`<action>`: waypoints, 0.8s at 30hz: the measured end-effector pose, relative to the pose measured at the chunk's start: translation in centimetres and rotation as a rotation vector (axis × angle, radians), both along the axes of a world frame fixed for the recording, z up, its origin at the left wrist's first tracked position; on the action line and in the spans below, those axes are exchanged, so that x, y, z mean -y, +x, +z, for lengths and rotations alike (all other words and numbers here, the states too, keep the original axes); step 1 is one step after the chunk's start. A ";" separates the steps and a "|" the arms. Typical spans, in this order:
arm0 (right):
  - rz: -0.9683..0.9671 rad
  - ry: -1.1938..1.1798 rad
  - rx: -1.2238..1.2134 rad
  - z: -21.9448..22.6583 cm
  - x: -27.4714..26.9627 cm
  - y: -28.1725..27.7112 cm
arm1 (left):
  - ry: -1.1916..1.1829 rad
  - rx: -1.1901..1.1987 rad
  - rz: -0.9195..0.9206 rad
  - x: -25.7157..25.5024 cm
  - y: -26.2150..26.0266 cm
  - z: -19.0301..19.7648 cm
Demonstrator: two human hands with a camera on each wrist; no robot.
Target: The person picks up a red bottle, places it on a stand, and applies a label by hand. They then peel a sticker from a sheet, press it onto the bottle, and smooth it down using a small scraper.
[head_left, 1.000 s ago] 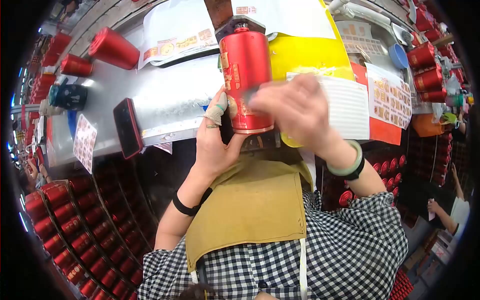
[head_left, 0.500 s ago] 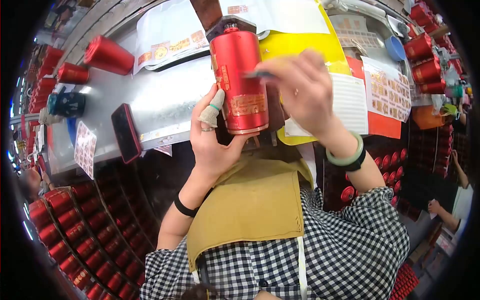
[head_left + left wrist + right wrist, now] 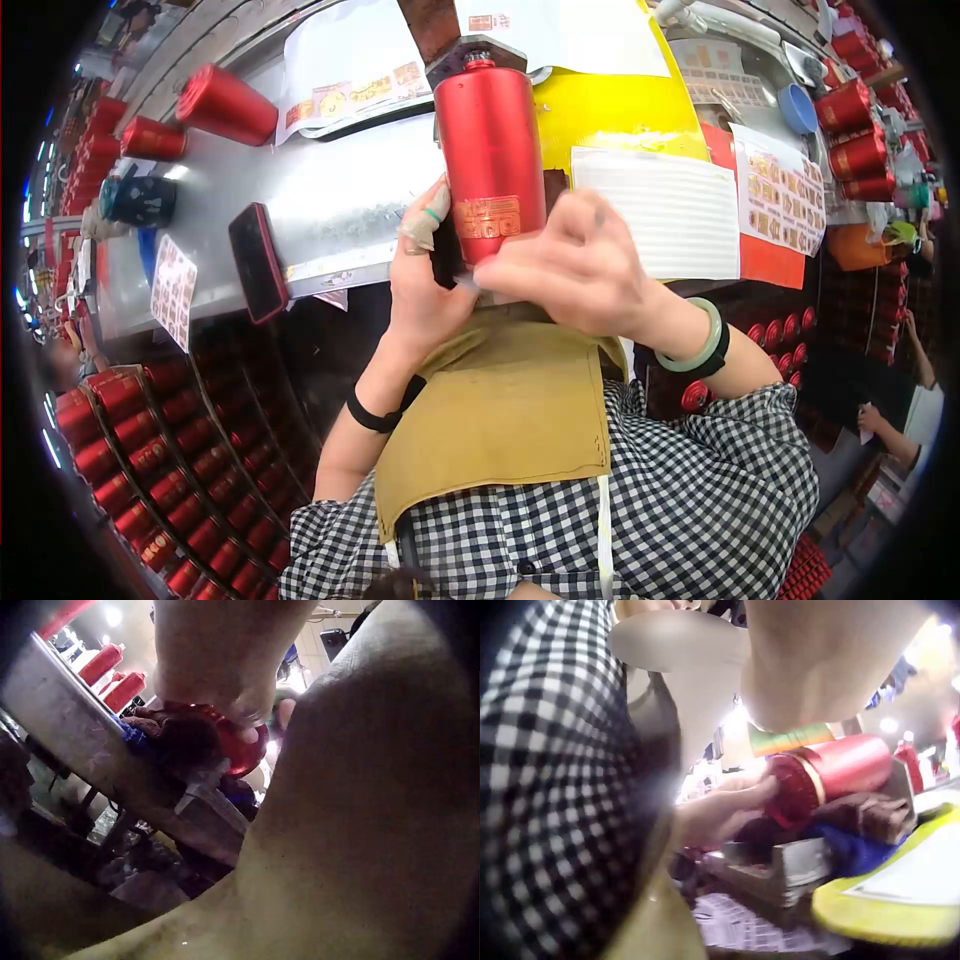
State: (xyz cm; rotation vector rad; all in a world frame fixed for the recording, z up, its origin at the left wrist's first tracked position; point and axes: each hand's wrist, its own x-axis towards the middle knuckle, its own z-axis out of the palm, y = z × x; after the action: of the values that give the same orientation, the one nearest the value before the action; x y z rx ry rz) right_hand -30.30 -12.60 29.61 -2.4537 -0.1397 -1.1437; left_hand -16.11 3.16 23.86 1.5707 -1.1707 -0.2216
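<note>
A glossy red bottle (image 3: pixel 488 130) with gold characters near its base lies with its threaded neck pointing away, toward a dark metal holder (image 3: pixel 500 48). My left hand (image 3: pixel 425 290) grips its left side and base; a finger wears a pale cover with a green band. My right hand (image 3: pixel 585 265), blurred, is at the base's right side with fingers curled, overlapping the lower edge of the gold characters. A small grey blur shows at its fingertips; the hand itself mostly hides the slim dark tool. In the right wrist view, the bottle's base (image 3: pixel 791 787) faces the left hand.
Sheets of gold stickers (image 3: pixel 350 92) lie at the back and on the right. A phone (image 3: pixel 257 262) lies left, beyond it red containers (image 3: pixel 228 105). White lined paper (image 3: pixel 655 210) rests over a yellow board (image 3: pixel 620 115). Racks of red bottles (image 3: pixel 150 430) stand lower left.
The bottle has been turned, bringing its gold characters from the left side to the front. My right hand has moved from the bottle's middle down to its base.
</note>
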 end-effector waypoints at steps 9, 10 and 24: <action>-0.336 -0.030 0.044 2.0 3.2 0.7 | 0.047 0.305 0.071 0.3 -1.2 4.0; -0.290 -0.012 0.021 1.9 2.7 0.4 | 0.007 0.219 0.109 0.8 -1.4 3.2; -0.114 0.044 -0.036 -0.9 -2.0 -3.1 | 0.048 0.124 0.150 -0.2 -0.9 1.6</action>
State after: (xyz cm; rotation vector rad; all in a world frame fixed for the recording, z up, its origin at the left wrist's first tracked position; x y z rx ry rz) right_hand -33.39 -10.58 28.67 -2.4690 0.0360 -1.1359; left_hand -17.06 3.35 25.45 1.7266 -1.1433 -0.0546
